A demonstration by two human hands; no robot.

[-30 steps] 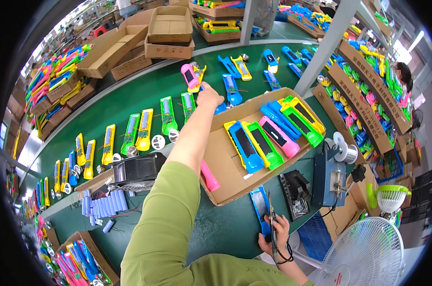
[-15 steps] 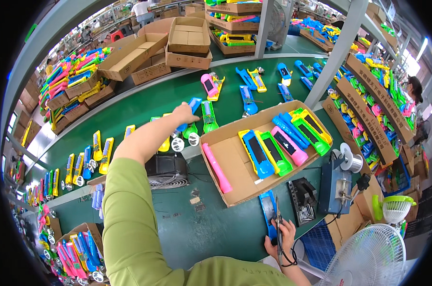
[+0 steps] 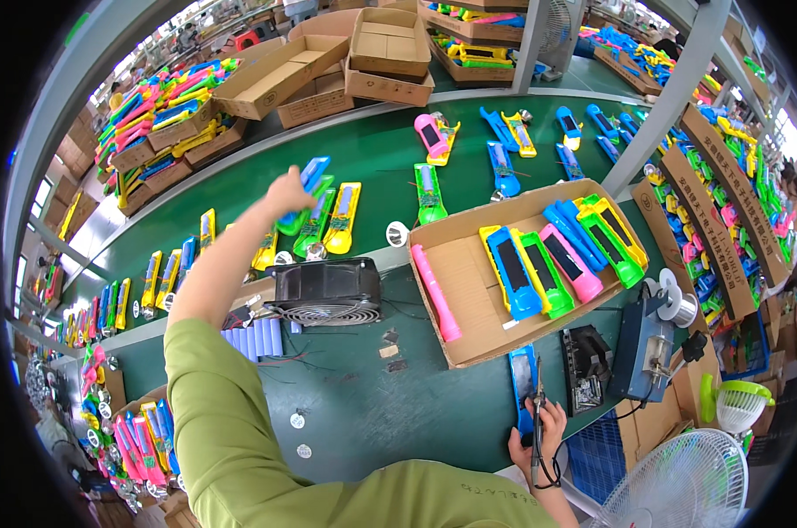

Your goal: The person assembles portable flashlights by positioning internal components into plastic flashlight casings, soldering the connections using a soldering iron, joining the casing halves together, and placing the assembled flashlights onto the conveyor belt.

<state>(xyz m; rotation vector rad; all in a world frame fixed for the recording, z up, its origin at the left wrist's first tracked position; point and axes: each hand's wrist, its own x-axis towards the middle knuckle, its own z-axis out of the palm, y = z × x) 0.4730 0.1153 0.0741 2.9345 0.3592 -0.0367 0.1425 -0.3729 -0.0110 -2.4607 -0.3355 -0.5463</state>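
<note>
2 hands busy: L hand (image 3: 288, 192) over green belt (image 3: 372, 145), fingers clamped on blue case (image 3: 315, 169), near green case (image 3: 317, 222). R hand (image 3: 546, 431) low, fingers wrapped round soldering iron (image 3: 537, 407), w/ second blue case (image 3: 522, 374) beside it, nr cardboard box (image 3: 456, 264); can't tell if touching.

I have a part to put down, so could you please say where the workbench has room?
The workbench is free between the white discs and the blue casing, nearer than the cardboard box; it is crowded beside the blue-grey machine and purple cylinders.
</note>
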